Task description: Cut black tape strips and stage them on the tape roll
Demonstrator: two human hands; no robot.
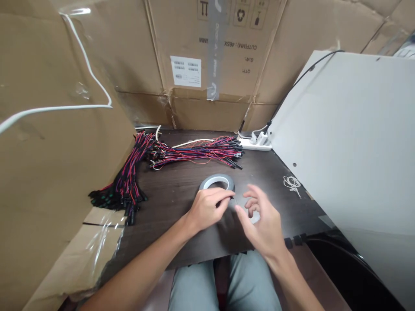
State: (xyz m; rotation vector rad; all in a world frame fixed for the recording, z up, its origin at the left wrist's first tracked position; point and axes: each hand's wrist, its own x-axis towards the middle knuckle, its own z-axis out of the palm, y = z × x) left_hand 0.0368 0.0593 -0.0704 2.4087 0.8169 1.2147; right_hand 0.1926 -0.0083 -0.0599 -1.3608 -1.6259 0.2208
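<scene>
Over the dark table, my left hand [207,206] is closed in a pinch, thumb against forefinger. A small dark bit shows at its fingertips, too small to name. Just right of it, my right hand [263,220] has thumb and fingers apart, with nothing held between them that I can make out. Behind my left hand lies a roll of grey tape [229,181] with a white core, its near side hidden by the hand. A pale, shiny patch shows partly behind my right fingers; I cannot tell what it is.
Bundles of red, blue and black wires [197,153] lie along the back, and another wire bundle [128,172] at the left. A white power strip [256,144] is at the back right, a coiled white string [292,184] at the right. Cardboard [136,52] and a white panel [343,129] enclose the table.
</scene>
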